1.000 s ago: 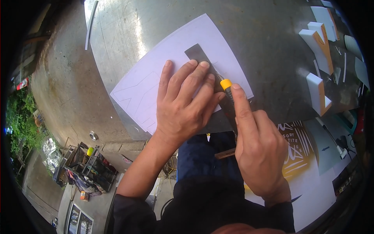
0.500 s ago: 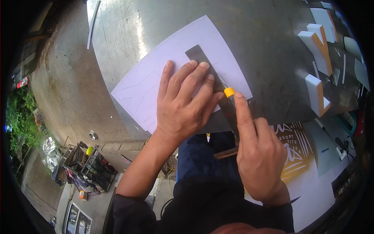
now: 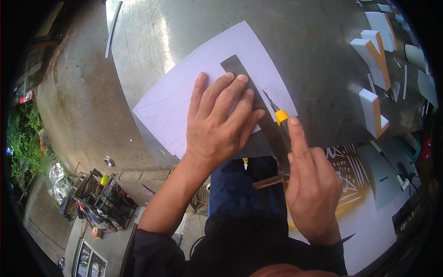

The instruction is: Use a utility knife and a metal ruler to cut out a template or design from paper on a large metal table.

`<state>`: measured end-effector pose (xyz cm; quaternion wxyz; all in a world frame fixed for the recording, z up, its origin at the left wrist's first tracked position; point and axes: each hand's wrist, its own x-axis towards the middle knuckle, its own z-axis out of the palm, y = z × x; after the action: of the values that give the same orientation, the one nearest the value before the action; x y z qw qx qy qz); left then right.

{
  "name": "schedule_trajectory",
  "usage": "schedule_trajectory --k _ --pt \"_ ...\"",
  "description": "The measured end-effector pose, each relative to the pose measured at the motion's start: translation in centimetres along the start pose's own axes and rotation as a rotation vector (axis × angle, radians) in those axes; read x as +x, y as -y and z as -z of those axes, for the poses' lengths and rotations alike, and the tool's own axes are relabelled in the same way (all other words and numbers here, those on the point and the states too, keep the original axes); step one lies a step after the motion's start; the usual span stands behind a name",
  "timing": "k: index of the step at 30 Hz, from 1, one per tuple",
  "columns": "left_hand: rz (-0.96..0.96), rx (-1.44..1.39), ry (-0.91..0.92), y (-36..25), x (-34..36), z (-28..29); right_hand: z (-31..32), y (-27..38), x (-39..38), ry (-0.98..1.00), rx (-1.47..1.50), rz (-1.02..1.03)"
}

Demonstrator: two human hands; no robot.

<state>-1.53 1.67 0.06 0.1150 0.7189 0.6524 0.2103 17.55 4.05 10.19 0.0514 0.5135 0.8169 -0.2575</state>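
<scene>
A white sheet with faint drawn outlines lies on the metal table. A dark metal try square lies diagonally across it, its brown crosspiece beyond the table's near edge. My left hand lies on sheet and square, fingers spread and fingertips pressing on the blade. My right hand grips a yellow-and-black craft knife, forefinger stretched along its handle. The knife's blade rests on the sheet beside the right edge of the square.
At the right stand several white foam cut-out shapes with brown edges, among thin offcuts. A thin strip lies top left. Below the table are a printed board, a hand tool and, at lower left, a black rack of clutter.
My right hand and the knife have moved down and to the right along the square's edge, toward me. My left hand stays spread on the square.
</scene>
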Motion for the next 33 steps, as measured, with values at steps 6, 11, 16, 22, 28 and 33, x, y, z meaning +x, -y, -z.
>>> schedule_trajectory --k 6,11,16,22,28,33 --pt "-0.001 -0.006 -0.021 0.0 0.0 -0.1 0.8 0.2 1.7 -0.066 0.086 0.003" --pt "-0.018 0.023 -0.065 0.1 0.0 -0.5 0.6 0.8 2.6 0.031 0.061 0.002" --pt "-0.018 0.022 -0.067 0.0 0.2 -0.4 0.3 0.7 2.7 0.024 0.065 0.007" --pt "-0.023 0.027 -0.070 0.1 0.1 -0.5 -0.5 0.5 2.2 0.011 0.005 0.042" --pt "-0.024 0.037 -0.064 0.1 0.0 -0.5 -0.9 0.5 2.0 -0.017 -0.059 0.061" --pt "-0.016 0.031 -0.064 0.0 0.1 -0.4 -0.9 0.6 1.8 -0.004 -0.093 0.054"
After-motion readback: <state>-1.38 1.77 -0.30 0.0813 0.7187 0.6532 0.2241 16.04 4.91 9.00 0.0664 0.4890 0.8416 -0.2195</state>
